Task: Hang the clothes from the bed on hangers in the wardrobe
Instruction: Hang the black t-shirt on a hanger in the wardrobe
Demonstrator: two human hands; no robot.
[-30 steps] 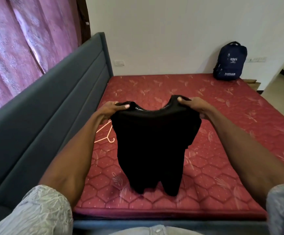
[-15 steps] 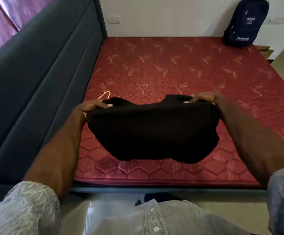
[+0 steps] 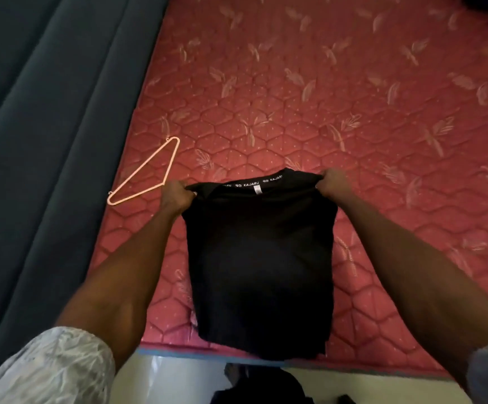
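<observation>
Now, with your left hand (image 3: 176,196) and right hand (image 3: 332,182) each pinching a shoulder of the black T-shirt (image 3: 261,258) spread at the mattress's (image 3: 353,112) near edge, keep it flat and reach for the pink hanger (image 3: 146,173) beside it.

We see everything from one wide-angle camera worn on the head, tilted steeply down over the near edge of the bed (image 3: 353,112). It faces forward across the mattress toward its far side, which runs out of the top of the frame. Our own forearms enter from the bottom corners, close to the lens and stretched large by the wide angle. The grey headboard (image 3: 47,141) slants along the mattress's left edge and fills the left of the frame. At the bottom, a strip of pale floor (image 3: 178,380) shows below the mattress's near edge. No second view overlaps this one.
</observation>
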